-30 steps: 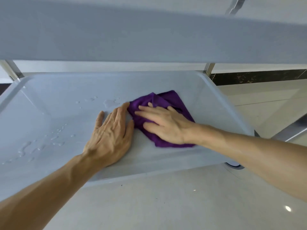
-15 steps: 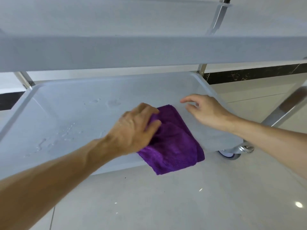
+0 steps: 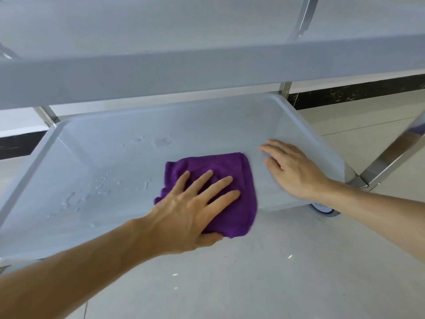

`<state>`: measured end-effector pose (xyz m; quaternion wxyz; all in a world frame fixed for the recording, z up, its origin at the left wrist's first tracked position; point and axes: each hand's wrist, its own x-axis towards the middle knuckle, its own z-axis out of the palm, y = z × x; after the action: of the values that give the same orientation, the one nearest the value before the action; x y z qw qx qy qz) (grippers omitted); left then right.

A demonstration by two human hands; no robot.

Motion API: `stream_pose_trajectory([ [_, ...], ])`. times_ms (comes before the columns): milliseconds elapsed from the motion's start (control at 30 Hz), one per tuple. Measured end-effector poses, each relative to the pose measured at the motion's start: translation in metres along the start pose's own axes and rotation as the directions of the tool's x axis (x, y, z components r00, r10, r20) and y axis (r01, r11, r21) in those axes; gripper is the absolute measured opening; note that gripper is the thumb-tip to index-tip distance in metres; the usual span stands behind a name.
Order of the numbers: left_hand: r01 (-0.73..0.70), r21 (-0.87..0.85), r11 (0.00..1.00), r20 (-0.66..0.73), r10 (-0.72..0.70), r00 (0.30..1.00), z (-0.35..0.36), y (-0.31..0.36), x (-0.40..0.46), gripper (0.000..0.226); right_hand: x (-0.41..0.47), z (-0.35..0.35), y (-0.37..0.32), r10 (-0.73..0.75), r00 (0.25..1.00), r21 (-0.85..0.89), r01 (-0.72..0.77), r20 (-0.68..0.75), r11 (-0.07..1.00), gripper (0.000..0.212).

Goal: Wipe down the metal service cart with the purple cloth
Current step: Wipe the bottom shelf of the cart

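Left hand (image 3: 193, 208) lies flat on the purple cloth (image 3: 232, 180), fingers straight and spread, pressing it onto the lower shelf (image 3: 207, 125) of the cart. The thumb sits off the cloth's near corner. The cloth is folded into a rough square near the shelf's front edge, right of middle; its near corner overhangs that edge slightly.

Right hand (image 3: 292, 171) rests beside the cloth toward the shelf's right edge, fingers straight and loosely apart, holding nothing. It appears to steady the cart.

The key relation: the water drops (image 3: 96, 187) lie to the left of the cloth, strung from the front-left part of the shelf toward the middle, with a second patch (image 3: 161, 141) nearer the back edge. The left hand is the nearer one and already on the cloth, so the coming stroke likely runs leftward.

Open room: bare shelf all the way to the left rim. The upper shelf (image 3: 207, 70) hangs close overhead, limiting lift. Risk: dragging along the front edge may pull the cloth off.
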<state>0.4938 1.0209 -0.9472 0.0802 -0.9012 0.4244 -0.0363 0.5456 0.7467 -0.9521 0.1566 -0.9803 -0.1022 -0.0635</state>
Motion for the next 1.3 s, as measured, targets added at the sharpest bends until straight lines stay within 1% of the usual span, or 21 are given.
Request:
stream_pose_trajectory([
  [67,-0.005,0.004,1.000,-0.023,0.005,1.000,0.006,-0.020,-0.031,0.076,0.000,0.001,0.001,-0.009,1.000,0.008,0.010,-0.006,1.000,0.041],
  [167,0.094,-0.026,0.995,0.004,-0.094,0.996,0.015,-0.048,-0.077,0.081,0.000,0.000,0.001,0.000,1.000,0.024,0.001,-0.005,1.000,0.041],
  [233,0.156,-0.042,0.987,0.034,-0.155,0.987,0.016,-0.055,-0.091,0.086,0.000,-0.001,-0.001,0.003,1.000,0.006,-0.003,-0.001,1.000,0.041],
  [300,0.204,-0.043,0.978,0.040,-0.202,0.979,0.014,-0.050,-0.088,0.090,0.001,-0.002,-0.010,-0.035,0.999,-0.046,0.034,-0.008,0.998,0.040],
  [367,0.236,-0.046,0.971,0.048,-0.234,0.971,0.009,-0.038,-0.069,0.093,0.006,0.003,-0.028,-0.088,0.996,-0.043,0.087,-0.019,0.995,0.039],
  [433,0.277,-0.079,0.958,0.075,-0.272,0.959,0.006,-0.021,-0.042,0.098,0.009,0.012,-0.051,-0.071,0.997,-0.002,0.071,-0.001,0.997,0.042],
  [500,0.311,-0.097,0.945,0.100,-0.302,0.948,0.010,-0.001,-0.013,0.100,0.008,0.026,-0.064,-0.032,0.999,-0.048,0.033,0.026,0.998,0.045],
  [567,0.304,-0.091,0.948,0.101,-0.295,0.950,0.012,0.017,0.011,0.097,0.005,0.032,-0.064,-0.024,0.999,-0.099,0.026,0.021,0.995,0.047],
  [633,0.280,-0.073,0.957,0.067,-0.275,0.959,0.012,0.020,0.017,0.092,0.005,0.028,-0.059,-0.020,1.000,-0.078,0.022,0.023,0.997,0.049],
  [667,0.250,-0.058,0.966,0.041,-0.248,0.968,0.013,0.016,0.012,0.089,0.005,0.027,-0.056,-0.029,0.999,-0.075,0.031,0.026,0.997,0.049],
  [767,0.092,0.004,0.996,-0.004,-0.092,0.996,0.016,-0.011,-0.023,0.087,0.005,0.027,-0.052,-0.056,0.998,-0.090,0.057,0.015,0.994,0.046],
  [833,0.063,-0.003,0.998,0.004,-0.063,0.998,0.016,-0.032,-0.055,0.085,0.003,0.029,-0.050,-0.077,0.997,-0.085,0.075,-0.020,0.994,0.044],
  [967,0.192,-0.051,0.980,0.068,-0.188,0.980,0.012,-0.070,-0.121,0.087,0.002,0.027,-0.051,-0.078,0.995,-0.072,0.073,-0.060,0.995,0.041],
  [1067,0.273,-0.057,0.960,0.127,-0.264,0.956,0.011,-0.084,-0.145,0.090,0.003,0.029,-0.057,-0.051,0.998,-0.092,0.048,-0.035,0.995,0.042],
  [1167,0.314,-0.070,0.947,0.144,-0.302,0.942,0.011,-0.073,-0.128,0.092,0.014,0.024,-0.071,-0.023,1.000,-0.134,0.026,0.021,0.991,0.042],
  [1300,0.329,-0.081,0.941,0.117,-0.319,0.941,0.013,-0.044,-0.083,0.092,0.029,0.026,-0.109,-0.073,0.997,-0.016,0.074,0.033,0.997,0.045],
])
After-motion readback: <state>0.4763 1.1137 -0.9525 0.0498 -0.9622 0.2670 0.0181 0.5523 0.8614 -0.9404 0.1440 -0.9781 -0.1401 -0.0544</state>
